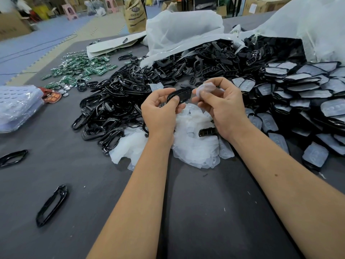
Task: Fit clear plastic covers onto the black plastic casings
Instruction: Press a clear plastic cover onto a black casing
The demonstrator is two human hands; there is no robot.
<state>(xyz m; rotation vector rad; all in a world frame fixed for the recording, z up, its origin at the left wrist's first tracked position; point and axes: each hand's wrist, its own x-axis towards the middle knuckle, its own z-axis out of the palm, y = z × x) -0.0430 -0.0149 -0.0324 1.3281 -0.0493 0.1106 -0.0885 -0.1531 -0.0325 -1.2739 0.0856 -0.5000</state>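
Casing [179, 95] in left grip [162, 109]

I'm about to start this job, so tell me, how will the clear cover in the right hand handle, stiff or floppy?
Probably floppy: the clear cover looks bent in the right hand. Likely light, since fingertips alone hold it. Possibly clingy, as the clear covers pile lies overlapped.

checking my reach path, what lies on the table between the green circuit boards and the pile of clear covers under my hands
In the head view, a heap of black casings fills the stretch between the green circuit boards and the clear covers.
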